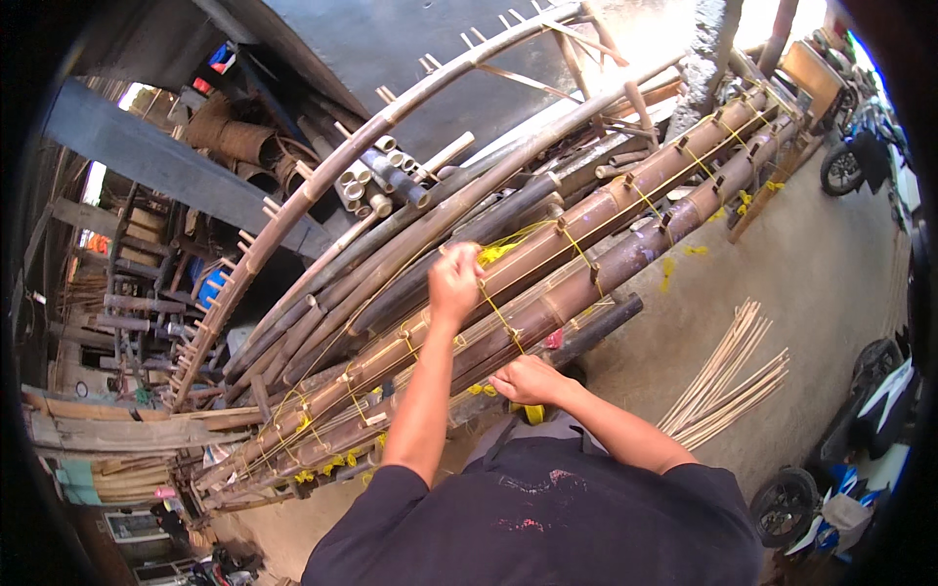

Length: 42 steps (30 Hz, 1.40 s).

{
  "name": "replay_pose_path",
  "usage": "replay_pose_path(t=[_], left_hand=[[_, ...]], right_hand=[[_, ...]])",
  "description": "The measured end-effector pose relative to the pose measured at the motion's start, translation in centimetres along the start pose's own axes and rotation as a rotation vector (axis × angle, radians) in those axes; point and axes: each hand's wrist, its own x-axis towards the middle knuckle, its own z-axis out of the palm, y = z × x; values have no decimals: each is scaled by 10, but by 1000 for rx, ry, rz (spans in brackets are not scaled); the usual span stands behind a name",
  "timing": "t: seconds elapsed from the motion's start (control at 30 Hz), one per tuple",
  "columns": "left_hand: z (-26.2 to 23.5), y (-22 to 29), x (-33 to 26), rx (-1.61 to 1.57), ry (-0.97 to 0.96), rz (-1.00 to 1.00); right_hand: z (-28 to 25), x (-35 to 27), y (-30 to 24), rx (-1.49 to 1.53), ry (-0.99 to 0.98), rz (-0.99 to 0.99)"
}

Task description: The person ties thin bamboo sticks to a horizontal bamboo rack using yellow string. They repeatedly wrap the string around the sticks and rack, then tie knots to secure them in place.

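Two bare hands here, working on two long brown bamboo poles (pixel 576 301) that lie side by side from 8 o'clock to 2 o'clock. They're glossy, a bit scuffed, with at least four dark pegs (pixel 664 224) each, tied crosswise with thin yellow cord (pixel 500 314). Left hand (pixel 456 284), just off center toward 11, is curled tight on the cord. Right hand (pixel 529 379), around 5, is at the near edge; fingers partly hidden, so can't tell its grip. One curved pegged pole (pixel 322 176) sits at 10, loose thin sticks (pixel 723 386) at 4.
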Motion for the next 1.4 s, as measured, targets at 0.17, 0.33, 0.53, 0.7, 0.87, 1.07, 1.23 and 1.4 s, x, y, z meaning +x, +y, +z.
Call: replay_pose_path(t=[0.17,0.33,0.53,0.7,0.87,1.07,1.23,1.4], left_hand=[[-6,-103,45,584,-44,30],[-52,-72,24,531,-165,97],[-182,-68,-99,694,-143,-131],[-170,-131,-145,598,-226,-75],[-156,-109,-137,562,-59,-16],[-162,-114,-139,420,-25,-85],[-156,-90,-137,485,-29,-111],[-159,-51,-78,65,-8,-3]], right_hand=[[26,-3,6,-406,29,-21],[86,7,-29,-9,-28,110],[153,30,-66,1992,493,664],[149,136,-174,538,1048,31],[81,219,-110,-420,333,308],[58,184,-103,863,58,139],[123,43,-84,-10,-195,-11],[151,43,-84,64,3,-4]])
